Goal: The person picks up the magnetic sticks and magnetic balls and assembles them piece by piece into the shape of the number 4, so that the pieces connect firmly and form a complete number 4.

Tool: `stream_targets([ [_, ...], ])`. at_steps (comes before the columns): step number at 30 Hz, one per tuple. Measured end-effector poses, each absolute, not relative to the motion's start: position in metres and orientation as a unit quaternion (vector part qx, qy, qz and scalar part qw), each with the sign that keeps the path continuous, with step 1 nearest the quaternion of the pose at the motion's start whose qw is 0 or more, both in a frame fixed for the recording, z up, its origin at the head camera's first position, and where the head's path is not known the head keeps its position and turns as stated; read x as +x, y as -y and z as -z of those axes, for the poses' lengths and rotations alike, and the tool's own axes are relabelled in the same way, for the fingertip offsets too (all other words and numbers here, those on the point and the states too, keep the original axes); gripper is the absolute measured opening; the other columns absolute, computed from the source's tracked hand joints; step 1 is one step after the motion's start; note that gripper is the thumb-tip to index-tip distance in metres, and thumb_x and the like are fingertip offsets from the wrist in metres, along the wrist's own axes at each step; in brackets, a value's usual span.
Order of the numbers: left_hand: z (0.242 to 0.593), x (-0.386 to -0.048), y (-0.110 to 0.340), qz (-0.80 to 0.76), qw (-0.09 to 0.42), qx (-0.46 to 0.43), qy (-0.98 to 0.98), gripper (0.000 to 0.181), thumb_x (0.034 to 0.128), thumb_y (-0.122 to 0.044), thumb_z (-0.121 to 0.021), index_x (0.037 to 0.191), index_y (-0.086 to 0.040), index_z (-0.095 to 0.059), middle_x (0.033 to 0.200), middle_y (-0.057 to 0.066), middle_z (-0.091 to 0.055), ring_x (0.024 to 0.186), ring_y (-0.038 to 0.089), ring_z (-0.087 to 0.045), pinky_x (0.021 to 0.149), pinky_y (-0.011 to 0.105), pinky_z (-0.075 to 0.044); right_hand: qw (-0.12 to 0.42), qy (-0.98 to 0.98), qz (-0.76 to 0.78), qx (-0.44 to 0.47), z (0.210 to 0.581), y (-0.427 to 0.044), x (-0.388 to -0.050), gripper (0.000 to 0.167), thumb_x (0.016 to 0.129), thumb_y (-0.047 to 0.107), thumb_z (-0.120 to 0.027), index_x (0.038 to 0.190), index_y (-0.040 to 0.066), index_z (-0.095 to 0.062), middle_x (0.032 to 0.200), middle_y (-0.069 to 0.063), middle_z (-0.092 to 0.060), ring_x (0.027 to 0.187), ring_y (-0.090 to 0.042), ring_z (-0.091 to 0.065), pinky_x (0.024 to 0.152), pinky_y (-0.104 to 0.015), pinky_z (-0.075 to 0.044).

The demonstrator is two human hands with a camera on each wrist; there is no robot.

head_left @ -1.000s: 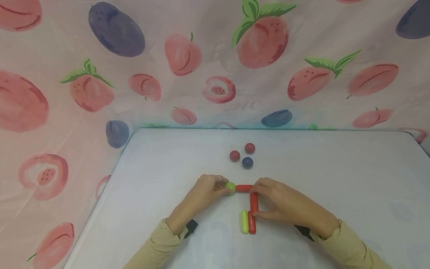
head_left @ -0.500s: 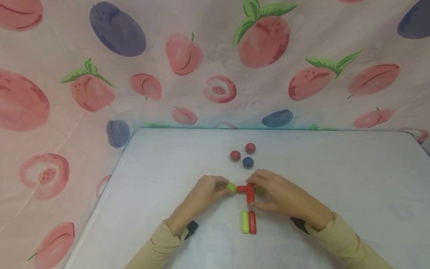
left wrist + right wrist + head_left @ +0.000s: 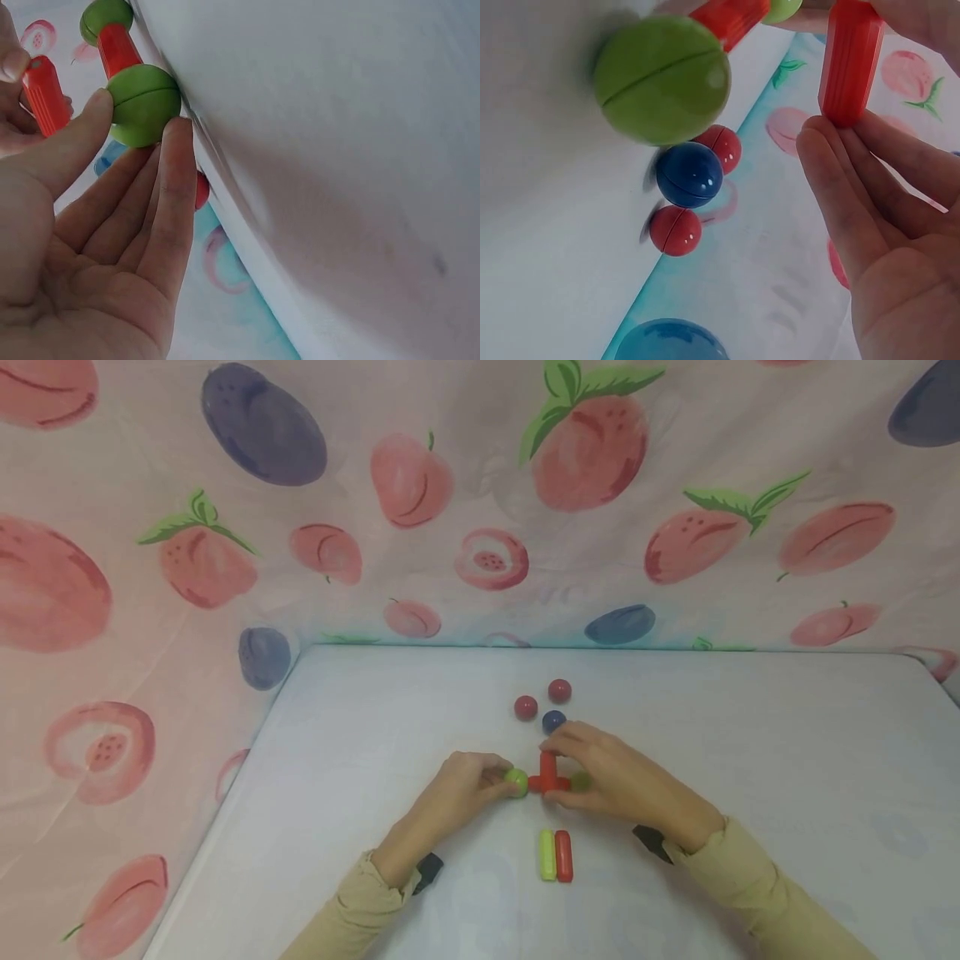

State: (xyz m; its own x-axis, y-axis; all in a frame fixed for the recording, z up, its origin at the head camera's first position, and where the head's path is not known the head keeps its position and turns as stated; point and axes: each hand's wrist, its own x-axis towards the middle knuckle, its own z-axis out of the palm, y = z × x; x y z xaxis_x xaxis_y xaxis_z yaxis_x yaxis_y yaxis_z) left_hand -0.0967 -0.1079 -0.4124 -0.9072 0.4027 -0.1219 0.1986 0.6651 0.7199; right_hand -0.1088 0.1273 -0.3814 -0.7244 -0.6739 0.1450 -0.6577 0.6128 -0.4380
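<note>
My left hand (image 3: pixel 461 785) pinches a green ball (image 3: pixel 146 105) between thumb and fingertips. From that ball a red rod (image 3: pixel 118 50) runs to a second green ball (image 3: pixel 662 80), making a dumbbell shape. My right hand (image 3: pixel 633 785) holds another red rod (image 3: pixel 849 64) by its two ends, thumb at one and fingertips at the other. In the head view this loose rod crosses over the joined rod and partly hides it; the wrist views show the two apart. The right fingers partly cover the second green ball in the head view.
Beyond the hands lie two red balls (image 3: pixel 526 707) (image 3: pixel 559 691) and a blue ball (image 3: pixel 554 722). Nearer the person, a yellow-green rod (image 3: pixel 547 855) and a red rod (image 3: pixel 563 856) lie side by side on the white table (image 3: pixel 375 710). A fruit-print cloth (image 3: pixel 450 485) hangs behind.
My right hand has carried its red rod away from the person and to the left, off the near pair of rods and across the joined piece. The left hand stays almost still.
</note>
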Motion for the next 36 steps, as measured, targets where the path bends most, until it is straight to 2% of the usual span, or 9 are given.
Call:
stream_targets([
  [8,0.413,-0.096,0.107,-0.365,0.135,0.160,-0.907,0.036,0.0876,-0.032,-0.076,0.114,-0.008,-0.073,0.093,0.000,-0.076,0.082,0.007,-0.068,0.079,0.025,-0.057,-0.003,-0.899,0.230,-0.372,0.382,-0.122,-0.115,0.051,0.075,0.031,-0.088,0.115,0.007,-0.068,0.109,-0.001,-0.063,0.099,-0.016,-0.060,0.088,-0.031,-0.057],
  [13,0.413,-0.095,0.105,-0.359,0.127,0.165,-0.910,0.036,0.0870,-0.030,-0.077,0.114,-0.006,-0.073,0.091,0.001,-0.075,0.080,0.008,-0.066,0.077,0.024,-0.056,0.012,-0.906,0.221,-0.361,0.381,-0.119,-0.119,0.053,0.076,0.034,-0.087,0.117,0.007,-0.068,0.111,-0.001,-0.063,0.102,-0.015,-0.059,0.091,-0.034,-0.056],
  [17,0.414,-0.095,0.105,-0.357,0.124,0.168,-0.911,0.035,0.0874,-0.030,-0.076,0.114,-0.007,-0.073,0.091,0.000,-0.075,0.080,0.007,-0.065,0.077,0.023,-0.056,0.022,-0.910,0.219,-0.352,0.381,-0.118,-0.121,0.051,0.077,0.032,-0.086,0.118,0.008,-0.067,0.114,-0.002,-0.063,0.105,-0.017,-0.059,0.094,-0.036,-0.055],
  [22,0.414,-0.095,0.105,-0.357,0.122,0.171,-0.910,0.035,0.0877,-0.030,-0.076,0.112,-0.006,-0.073,0.089,0.000,-0.074,0.079,0.007,-0.064,0.076,0.023,-0.055,0.008,-0.905,0.223,-0.362,0.383,-0.115,-0.125,0.045,0.079,0.027,-0.084,0.116,0.008,-0.068,0.113,-0.002,-0.064,0.103,-0.016,-0.059,0.093,-0.034,-0.055],
  [28,0.413,-0.094,0.105,-0.358,0.126,0.163,-0.911,0.034,0.0879,-0.032,-0.076,0.112,-0.008,-0.074,0.089,-0.001,-0.074,0.079,0.007,-0.064,0.077,0.023,-0.055,0.012,-0.907,0.225,-0.355,0.386,-0.110,-0.130,0.047,0.078,0.029,-0.085,0.117,0.007,-0.068,0.113,-0.003,-0.063,0.102,-0.017,-0.058,0.092,-0.034,-0.056],
  [36,0.413,-0.093,0.104,-0.362,0.123,0.167,-0.909,0.033,0.0871,-0.030,-0.077,0.112,-0.007,-0.074,0.087,-0.001,-0.074,0.077,0.006,-0.065,0.076,0.022,-0.056,0.024,-0.912,0.219,-0.347,0.385,-0.103,-0.134,0.047,0.080,0.029,-0.084,0.117,0.006,-0.067,0.118,-0.007,-0.064,0.110,-0.021,-0.058,0.097,-0.039,-0.054],
])
